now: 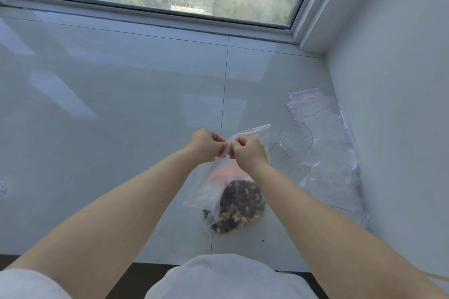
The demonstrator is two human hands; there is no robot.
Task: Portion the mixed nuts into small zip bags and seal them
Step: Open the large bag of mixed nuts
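Left hand (206, 145) and right hand (247, 152): zip strip of large nut bag (239, 204) is pinched in both grips | bag rested on windowsill (121, 94) | small zip bags (313, 107) piled right, beside clear cup (292, 143)

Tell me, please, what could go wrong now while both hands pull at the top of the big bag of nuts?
1. The left hand and right hand pinch the zip strip of the large bag; a sudden opening might scatter the mixed nuts.
2. The clear glass stands close beside the right hand and could get knocked over.
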